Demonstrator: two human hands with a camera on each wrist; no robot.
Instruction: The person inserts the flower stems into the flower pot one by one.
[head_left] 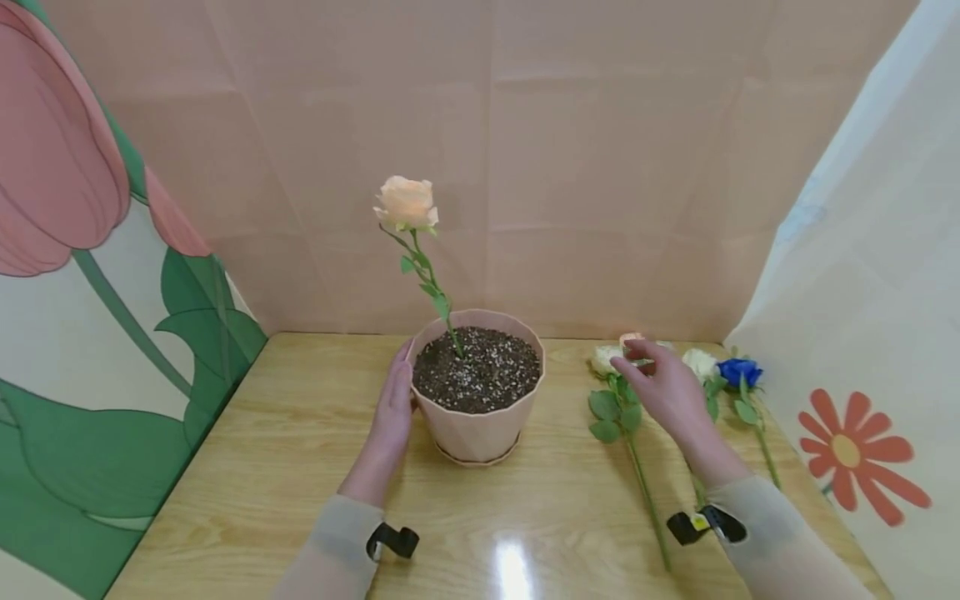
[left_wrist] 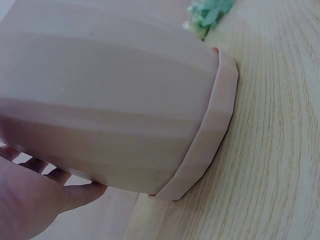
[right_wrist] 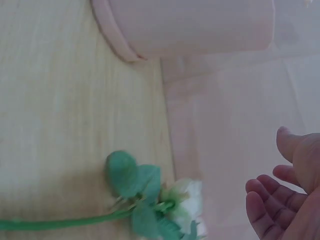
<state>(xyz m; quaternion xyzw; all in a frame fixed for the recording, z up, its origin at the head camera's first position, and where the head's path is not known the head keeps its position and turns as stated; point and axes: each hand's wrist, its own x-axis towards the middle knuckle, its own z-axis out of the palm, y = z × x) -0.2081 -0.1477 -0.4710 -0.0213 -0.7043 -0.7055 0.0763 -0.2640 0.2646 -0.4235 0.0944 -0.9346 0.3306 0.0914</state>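
Touching a faceted pink soil-filled pot (head_left: pixel 468 432) on the pale wood-grain table (head_left: pixel 300 467), the left hand (head_left: pixel 393 396) lies unclenched. Before a creased pinkish backdrop (head_left: pixel 600 167), the relaxed, unladen right hand (head_left: pixel 669 390) hovers near a white, green-stemmed rose (head_left: pixel 628 417).

Tabletop (head_left: pixel 262 442): wood-grained, smooth, glossy, with a bright reflection. Flowerpot (head_left: pixel 472 433): plastic-looking, smooth, matt. Soil (head_left: pixel 487 375): rough, granular, pale-flecked. Potted peach rose (head_left: pixel 407 202): cloth-like, matt. White rose (head_left: pixel 604 360), near the far edge: cloth-like, matt; leaves (head_left: pixel 604 404) smooth. Backdrop (head_left: pixel 600 167), beyond the far edge: matt, creased, cloth or paper, indistinguishable.
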